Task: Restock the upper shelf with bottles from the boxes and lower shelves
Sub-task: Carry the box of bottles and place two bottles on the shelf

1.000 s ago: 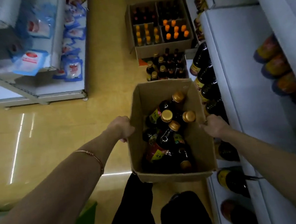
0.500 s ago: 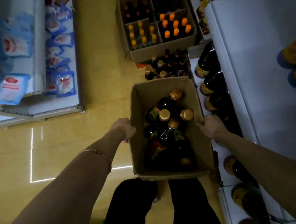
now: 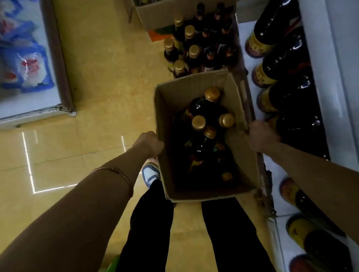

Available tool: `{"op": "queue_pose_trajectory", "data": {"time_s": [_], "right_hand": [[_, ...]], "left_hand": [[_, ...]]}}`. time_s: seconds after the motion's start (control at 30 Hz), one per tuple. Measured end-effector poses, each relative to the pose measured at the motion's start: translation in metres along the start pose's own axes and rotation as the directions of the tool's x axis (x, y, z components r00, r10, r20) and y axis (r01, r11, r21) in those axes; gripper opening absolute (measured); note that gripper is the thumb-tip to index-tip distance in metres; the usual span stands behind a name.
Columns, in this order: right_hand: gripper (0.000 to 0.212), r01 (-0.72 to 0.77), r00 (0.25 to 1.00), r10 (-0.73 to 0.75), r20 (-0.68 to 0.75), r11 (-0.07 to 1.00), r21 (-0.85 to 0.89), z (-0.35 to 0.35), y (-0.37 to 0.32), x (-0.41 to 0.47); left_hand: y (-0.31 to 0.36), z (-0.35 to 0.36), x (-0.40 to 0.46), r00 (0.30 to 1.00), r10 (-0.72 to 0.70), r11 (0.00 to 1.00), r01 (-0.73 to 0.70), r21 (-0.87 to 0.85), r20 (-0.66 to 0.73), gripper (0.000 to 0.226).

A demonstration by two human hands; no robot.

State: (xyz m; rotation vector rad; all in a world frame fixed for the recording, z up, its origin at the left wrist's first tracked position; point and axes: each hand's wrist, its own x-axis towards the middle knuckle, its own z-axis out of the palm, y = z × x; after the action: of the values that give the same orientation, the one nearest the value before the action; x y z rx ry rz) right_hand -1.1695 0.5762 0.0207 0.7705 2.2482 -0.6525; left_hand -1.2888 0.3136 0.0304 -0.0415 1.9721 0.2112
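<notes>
**Both hands gripping the box of bottles**

Gripping opposite walls of the open brown cardboard box [image 3: 231, 102], the left hand [image 3: 148, 143] curls over the left rim and the right hand [image 3: 259, 135] clamps the right rim. Inside lie dark glass bottles [image 3: 202, 108]; four gold caps show clearly. Below are two black-trousered legs [image 3: 147, 233] and one white sneaker [image 3: 150, 176]. Beyond, gold-capped bottles [image 3: 191, 50] stand on the yellow floor [image 3: 106, 77]. Rightward, four large dark bottles [image 3: 284, 62] line the white lower shelf [image 3: 243, 52].
</notes>
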Motion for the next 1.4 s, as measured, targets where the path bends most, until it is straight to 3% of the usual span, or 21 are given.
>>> {"op": "queue_pose_trajectory", "data": {"time_s": [0.1,0.33,0.73,0.9,1.0,1.07,1.13,1.23,1.3,1.4], "right_hand": [[0.036,-0.017,1.000,0.016,0.017,0.999,0.051,0.018,0.008,0.022],[0.036,-0.046,0.997,0.042,0.059,0.997,0.066,0.045,0.015,0.065],[0.036,-0.141,0.990,0.136,0.046,0.980,0.137,0.074,0.021,0.124],[0.044,-0.223,0.970,0.196,0.143,0.954,0.202,0.093,0.033,0.130],[0.036,-0.227,0.964,0.187,0.191,0.949,0.217,0.100,0.037,0.118],[0.033,-0.236,0.964,0.199,0.178,0.946,0.223,0.102,0.036,0.112],[0.035,-0.222,0.972,0.197,0.125,0.947,0.232,0.103,0.032,0.106],[0.058,-0.125,0.991,0.119,0.056,0.984,0.126,0.105,0.019,0.090],[0.066,0.002,1.000,-0.002,-0.019,1.000,0.003,0.101,0.006,0.074],[0.066,0.200,0.977,-0.205,-0.051,0.976,-0.083,0.096,-0.011,0.062]], "left_hand": [[-0.004,0.009,0.031,1.000,0.005,1.000,-0.005,-0.012,0.025,0.030],[-0.011,0.032,0.089,0.999,0.026,1.000,-0.026,0.005,-0.043,0.022],[0.002,0.050,0.146,0.988,0.006,0.999,-0.011,-0.035,-0.155,0.030],[0.000,0.067,0.159,0.992,-0.024,0.998,0.017,-0.064,-0.121,0.028],[-0.011,0.072,0.156,0.999,-0.017,1.000,0.017,-0.011,-0.043,0.032],[-0.014,0.071,0.150,0.998,0.027,1.000,-0.027,-0.007,-0.049,0.033],[-0.012,0.070,0.142,0.981,0.088,0.994,-0.099,-0.055,-0.170,0.032],[-0.002,0.073,0.127,0.917,0.199,0.960,-0.253,-0.119,-0.347,0.043],[0.007,0.074,0.117,0.864,0.319,0.939,-0.345,0.005,-0.390,0.054],[0.024,0.072,0.110,0.818,0.501,0.864,-0.454,0.220,-0.281,0.061]]}}
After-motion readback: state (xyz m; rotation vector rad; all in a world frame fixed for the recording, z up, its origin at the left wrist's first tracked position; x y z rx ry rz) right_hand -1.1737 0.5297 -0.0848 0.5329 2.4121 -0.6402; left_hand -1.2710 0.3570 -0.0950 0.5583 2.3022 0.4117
